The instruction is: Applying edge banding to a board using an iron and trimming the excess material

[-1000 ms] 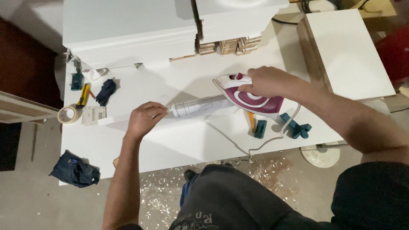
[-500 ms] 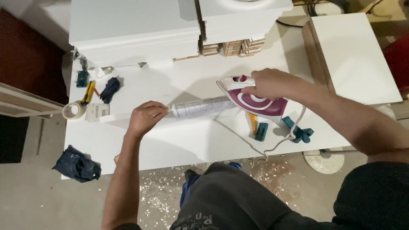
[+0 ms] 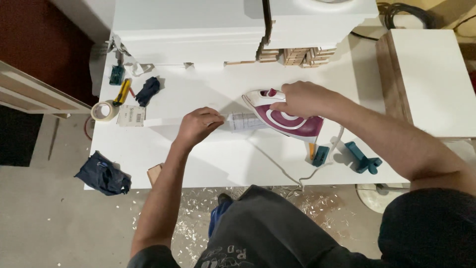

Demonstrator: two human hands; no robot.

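Strip [image 3: 163, 120] runs left–right along the worktop [image 3: 223, 164]; left hand [image 3: 197, 126] pinches it, right hand [image 3: 302, 99] clenched on iron [image 3: 287, 121] — just right of the pinch.

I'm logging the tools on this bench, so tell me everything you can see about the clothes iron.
The clothes iron has a white and magenta plastic-looking body with a pointed nose aimed left. It lies flat on the white worktable, soleplate down and hidden. The right hand grips its handle from above. Its nose sits on a pale strip that the left hand presses down. A white cord trails from its rear, off the table's near edge.
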